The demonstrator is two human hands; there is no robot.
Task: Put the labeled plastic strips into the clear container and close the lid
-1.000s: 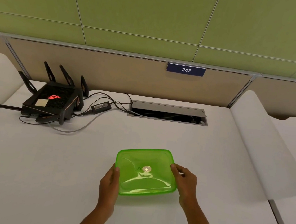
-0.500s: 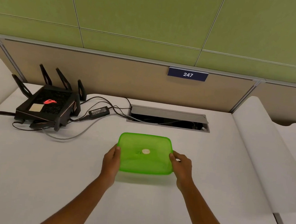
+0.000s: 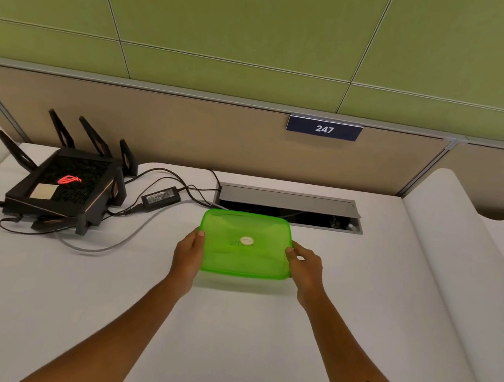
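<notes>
A translucent green lid (image 3: 244, 245) with a small white round knob at its middle covers a container on the white table. My left hand (image 3: 187, 254) grips the lid's left edge, thumb on top. My right hand (image 3: 306, 267) holds the right edge the same way. The container body under the lid is hidden, and no labeled strips show. Faint writing shows through the lid near the knob.
A black router (image 3: 63, 189) with upright antennas sits at the back left, its power brick (image 3: 161, 196) and cables trailing toward an open cable hatch (image 3: 289, 205) just behind the lid. A white rounded divider (image 3: 452, 271) borders the table (image 3: 262, 330) on the right.
Both hands have pushed the green-lidded container away from me, toward the cable hatch. The arms are stretched out further.
</notes>
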